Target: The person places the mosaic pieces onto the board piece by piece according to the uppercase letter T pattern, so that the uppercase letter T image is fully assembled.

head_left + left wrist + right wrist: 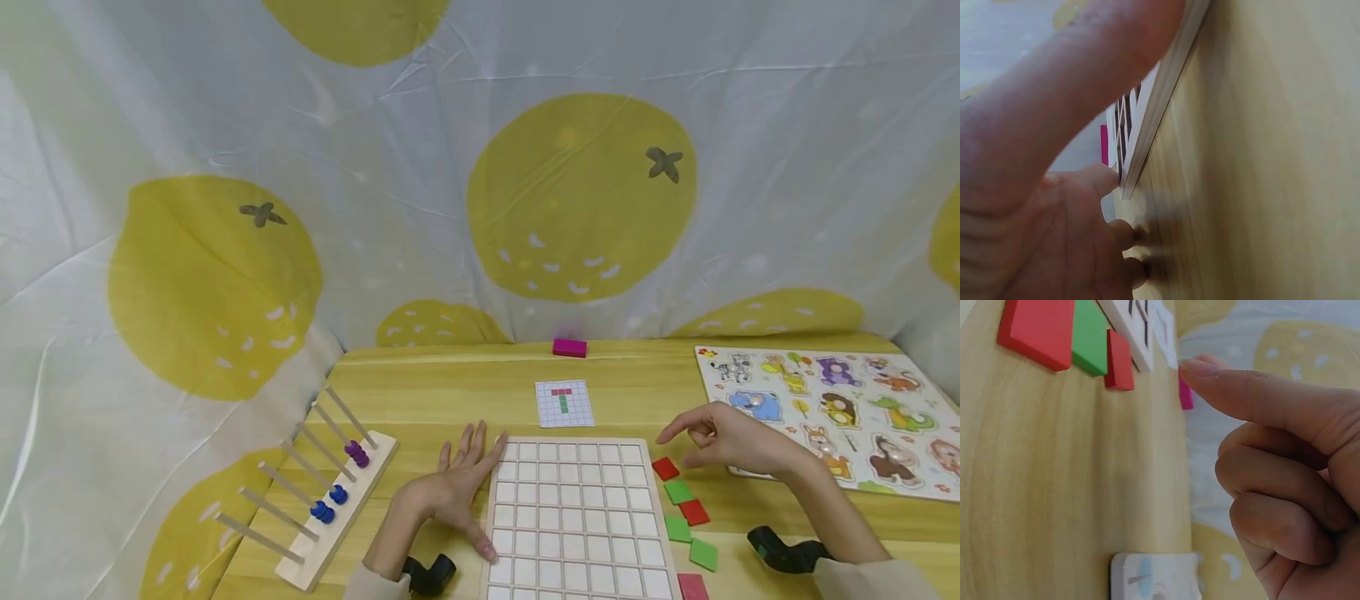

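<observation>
A wooden grid board (567, 521) with white squares lies flat, bare of coloured tiles where it shows. Along its left edge my left hand (455, 492) is spread wide, thumb tip and index fingertip right at the frame. My right hand (731, 437) hovers off the board's upper right corner, holding nothing. Its index finger points left, the thumb sits apart below, and the other fingers (1272, 487) are folded toward the palm. Just under it, red tiles (665, 468) and green tiles (703, 554) lie in a loose column beside the board.
Behind the board lies a card (565, 404) with a red and green T on a grid. A magenta block (570, 348) sits near the curtain. At left stands a peg rack (303, 567) with purple and blue beads; an animal puzzle (798, 425) lies at right.
</observation>
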A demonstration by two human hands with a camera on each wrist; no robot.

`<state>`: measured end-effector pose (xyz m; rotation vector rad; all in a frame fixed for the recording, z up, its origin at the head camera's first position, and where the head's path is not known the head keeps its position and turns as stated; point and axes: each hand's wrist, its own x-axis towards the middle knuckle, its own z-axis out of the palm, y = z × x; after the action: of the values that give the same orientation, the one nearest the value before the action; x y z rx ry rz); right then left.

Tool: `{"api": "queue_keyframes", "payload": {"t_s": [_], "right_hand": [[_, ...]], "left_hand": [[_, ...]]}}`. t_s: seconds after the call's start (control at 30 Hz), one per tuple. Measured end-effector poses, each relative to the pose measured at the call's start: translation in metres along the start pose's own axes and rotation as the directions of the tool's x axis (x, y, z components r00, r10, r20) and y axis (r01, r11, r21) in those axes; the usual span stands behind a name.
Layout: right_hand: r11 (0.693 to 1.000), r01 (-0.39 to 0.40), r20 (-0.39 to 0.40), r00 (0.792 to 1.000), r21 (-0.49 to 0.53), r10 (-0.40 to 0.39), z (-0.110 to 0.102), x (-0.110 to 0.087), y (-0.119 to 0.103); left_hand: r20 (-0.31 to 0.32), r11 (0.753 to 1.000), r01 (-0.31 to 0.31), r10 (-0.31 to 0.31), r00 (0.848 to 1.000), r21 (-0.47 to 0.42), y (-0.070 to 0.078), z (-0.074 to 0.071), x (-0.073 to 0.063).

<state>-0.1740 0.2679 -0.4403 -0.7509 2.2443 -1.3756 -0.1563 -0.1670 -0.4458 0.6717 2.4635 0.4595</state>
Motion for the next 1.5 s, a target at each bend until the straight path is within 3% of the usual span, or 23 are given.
{"api": "queue_keyframes", "payload": {"t_s": [0.43, 1.0, 1.27, 1.5], "right_hand": [[0.995, -0.102, 0.024, 0.994, -0.004, 0.102, 0.011, 0.011, 0.005], [0.987, -0.162, 0.021, 0.986, -0.006, 0.163, 0.013, 0.009, 0.011], [0.973, -0.231, 0.021, 0.973, -0.017, 0.232, 0.013, 0.009, 0.010], [0.976, -0.211, 0.008, 0.977, -0.051, 0.211, 0.012, 0.008, 0.010]], "left_hand": [[-0.011, 1.000, 0.008, -0.008, 1.000, 0.004, -0.001, 0.000, -0.004], [-0.009, 1.000, 0.013, -0.013, 1.000, 0.009, 0.002, 0.000, -0.004], [-0.015, 1.000, 0.023, -0.023, 1.000, 0.014, 0.003, 0.001, -0.001], [-0.006, 1.000, 0.014, -0.014, 1.000, 0.007, 0.002, 0.000, 0.000]]}}
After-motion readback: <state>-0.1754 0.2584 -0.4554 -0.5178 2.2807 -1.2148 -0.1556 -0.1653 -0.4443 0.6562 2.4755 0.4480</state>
